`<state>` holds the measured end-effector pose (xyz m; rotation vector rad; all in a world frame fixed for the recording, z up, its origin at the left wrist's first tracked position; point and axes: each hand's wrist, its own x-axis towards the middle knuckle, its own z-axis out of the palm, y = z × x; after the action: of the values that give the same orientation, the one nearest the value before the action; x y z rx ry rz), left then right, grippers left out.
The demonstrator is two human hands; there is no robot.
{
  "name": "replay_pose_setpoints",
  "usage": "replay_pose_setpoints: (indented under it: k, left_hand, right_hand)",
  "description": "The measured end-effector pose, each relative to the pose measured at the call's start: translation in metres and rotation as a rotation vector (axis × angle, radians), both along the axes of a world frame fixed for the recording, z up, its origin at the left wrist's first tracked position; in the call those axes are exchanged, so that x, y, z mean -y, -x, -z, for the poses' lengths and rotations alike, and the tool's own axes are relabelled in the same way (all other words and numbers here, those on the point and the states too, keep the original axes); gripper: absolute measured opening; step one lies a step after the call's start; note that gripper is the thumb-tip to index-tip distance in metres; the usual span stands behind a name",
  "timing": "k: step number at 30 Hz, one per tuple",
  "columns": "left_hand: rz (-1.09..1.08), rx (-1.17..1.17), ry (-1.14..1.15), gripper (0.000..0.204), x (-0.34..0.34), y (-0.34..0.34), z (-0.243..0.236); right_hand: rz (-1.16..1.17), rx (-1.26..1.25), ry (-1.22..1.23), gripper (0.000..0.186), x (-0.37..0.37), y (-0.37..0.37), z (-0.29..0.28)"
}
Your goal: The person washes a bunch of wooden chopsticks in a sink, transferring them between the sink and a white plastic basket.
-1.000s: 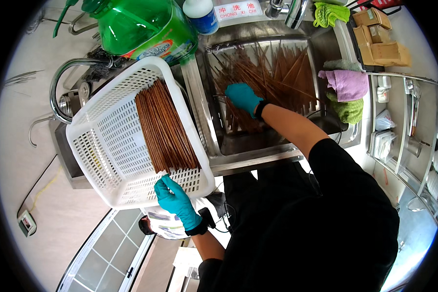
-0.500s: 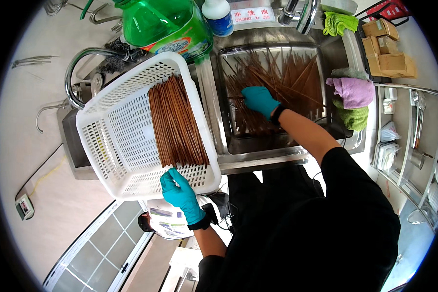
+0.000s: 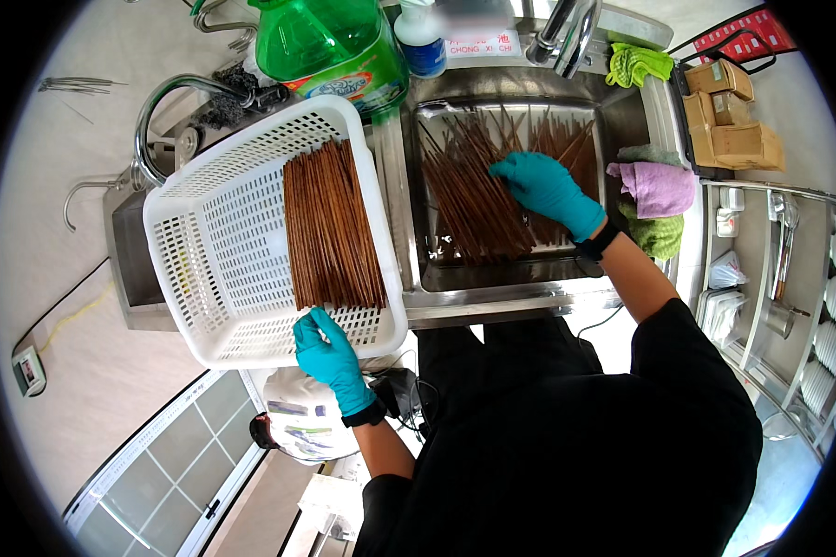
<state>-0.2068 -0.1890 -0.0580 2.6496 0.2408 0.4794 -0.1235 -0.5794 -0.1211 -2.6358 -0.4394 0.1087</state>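
- Loose brown sticks (image 3: 469, 200) lay in the sink (image 3: 511, 305), beneath and left of the person's right hand (image 3: 548, 193); its fingertips met them, though whether it gripped any could not be told.
- A row of sticks (image 3: 333, 232) lay in the white basket (image 3: 232, 232), just beyond the left hand (image 3: 332, 360), fingers bent, grip unclear.
- A purple cloth (image 3: 657, 188) hung right of the right hand.

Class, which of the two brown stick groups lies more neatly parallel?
The basket sticks, near the left hand: they lie side by side, while the sink sticks, by the right hand, point at mixed angles.
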Motion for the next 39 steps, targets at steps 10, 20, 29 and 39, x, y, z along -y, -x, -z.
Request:
replay_pose_setpoints:
  k: [10,20,29,39]
  left_hand:
    - [-0.018,-0.023,0.011,0.019,-0.001,0.0,0.004]
    - [-0.076,-0.139,0.081,0.018,0.001,0.001,0.001]
    - [-0.037,-0.074,0.082,0.011,-0.002,-0.001,0.005]
    - [-0.005,-0.054,0.034,0.013,-0.004,-0.003,0.003]
  right_hand:
    - [0.135,-0.529,0.059,0.027,-0.024,-0.037,0.12]
    - [0.17,-0.326,-0.032,0.039,-0.078,-0.098,0.193]
    - [0.055,-0.458,0.281,0.024,-0.078,-0.117,0.188]
    - [0.14,-0.578,-0.013,0.03,-0.035,-0.071,0.138]
